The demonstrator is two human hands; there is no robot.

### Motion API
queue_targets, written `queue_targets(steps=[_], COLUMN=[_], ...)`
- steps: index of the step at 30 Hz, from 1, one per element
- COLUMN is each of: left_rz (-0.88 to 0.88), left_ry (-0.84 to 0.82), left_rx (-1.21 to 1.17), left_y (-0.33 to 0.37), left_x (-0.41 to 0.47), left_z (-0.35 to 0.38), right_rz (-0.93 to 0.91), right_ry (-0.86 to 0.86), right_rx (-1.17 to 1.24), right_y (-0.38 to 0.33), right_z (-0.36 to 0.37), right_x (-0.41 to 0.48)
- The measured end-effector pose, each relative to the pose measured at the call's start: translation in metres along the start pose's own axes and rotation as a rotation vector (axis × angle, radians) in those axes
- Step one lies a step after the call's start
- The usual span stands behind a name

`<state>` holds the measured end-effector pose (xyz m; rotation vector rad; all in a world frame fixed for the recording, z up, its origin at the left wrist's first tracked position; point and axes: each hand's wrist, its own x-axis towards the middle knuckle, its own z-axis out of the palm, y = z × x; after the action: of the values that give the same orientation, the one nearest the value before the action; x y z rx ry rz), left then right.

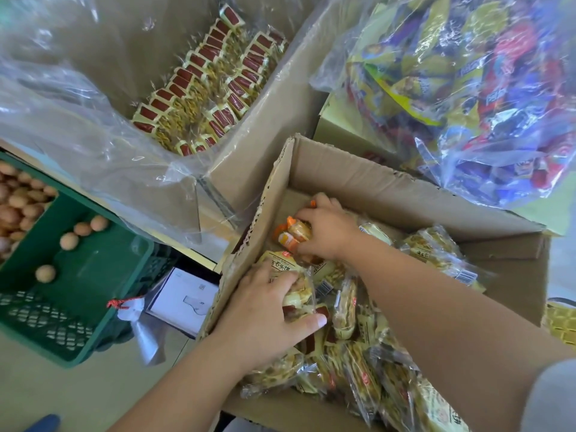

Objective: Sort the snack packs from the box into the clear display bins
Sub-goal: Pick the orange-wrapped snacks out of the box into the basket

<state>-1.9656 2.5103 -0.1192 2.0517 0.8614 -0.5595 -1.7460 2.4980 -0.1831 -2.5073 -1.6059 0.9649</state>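
Fingers [280,279] of the left hand [265,313] curl round a yellow snack pack [300,293]; the right hand [327,233] pinches orange-ended packs [291,236] in the box [374,182]; print blurred, possibly Chinese.

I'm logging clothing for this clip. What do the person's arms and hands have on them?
The left hand and right hand are bare: no gloves, rings or watch show. Both forearms are uncovered. A light grey sleeve covers the right upper arm at the lower right corner; no sleeve shows on the left arm.
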Motion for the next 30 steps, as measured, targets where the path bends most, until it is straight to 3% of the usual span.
queue_targets(steps=[7,12,14,17,26,30], left_rz=[-0.029,0.008,0.024,0.076,0.41,0.448], left_ry=[-0.054,-0.071,-0.05,-0.015,0.104,0.01], left_rx=[0.003,0.022,0.138,0.327,0.452,0.506], left_y=[0.005,0.011,0.017,0.036,0.142,0.181], left_x=[0.001,0.0,-0.001,0.001,0.008,0.004], left_z=[-0.003,-0.007,-0.005,0.002,0.067,0.113], right_rz=[-0.129,-0.161,-0.143,-0.094,0.096,0.304], right_ry=[0.304,0.496,0.558,0.629,1.047,1.137], right_rx=[0.377,0.52,0.548,0.572,0.667,0.62], right_y=[0.011,0.012,0.015,0.027,0.114,0.182], right_z=[-0.042,-0.066,-0.074,-0.081,-0.058,-0.035], right_x=[-0.055,-0.106,-0.131,-0.174,-0.331,-0.391])
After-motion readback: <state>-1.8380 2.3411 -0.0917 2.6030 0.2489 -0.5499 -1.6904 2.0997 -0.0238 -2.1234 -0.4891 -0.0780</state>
